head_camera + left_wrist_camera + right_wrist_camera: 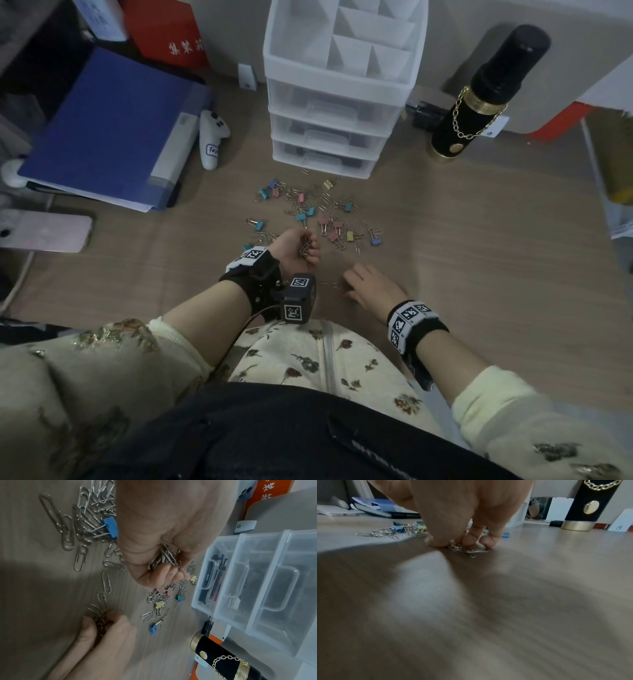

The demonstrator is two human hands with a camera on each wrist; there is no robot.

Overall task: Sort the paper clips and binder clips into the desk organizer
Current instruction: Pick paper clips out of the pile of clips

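Note:
Silver paper clips and coloured binder clips lie scattered on the wooden desk in front of the translucent desk organizer, which has three shut drawers and open top compartments. My left hand hovers at the near edge of the scatter, fingers curled round a bunch of paper clips. My right hand is low on the desk to its right. Its thumb and fingertips pinch a small heap of paper clips that still rests on the surface. The organizer stands beyond both hands.
A blue binder and a white controller lie at the left, with a pink phone near the left edge. A black bottle with a gold chain stands right of the organizer. A red box stands at the back.

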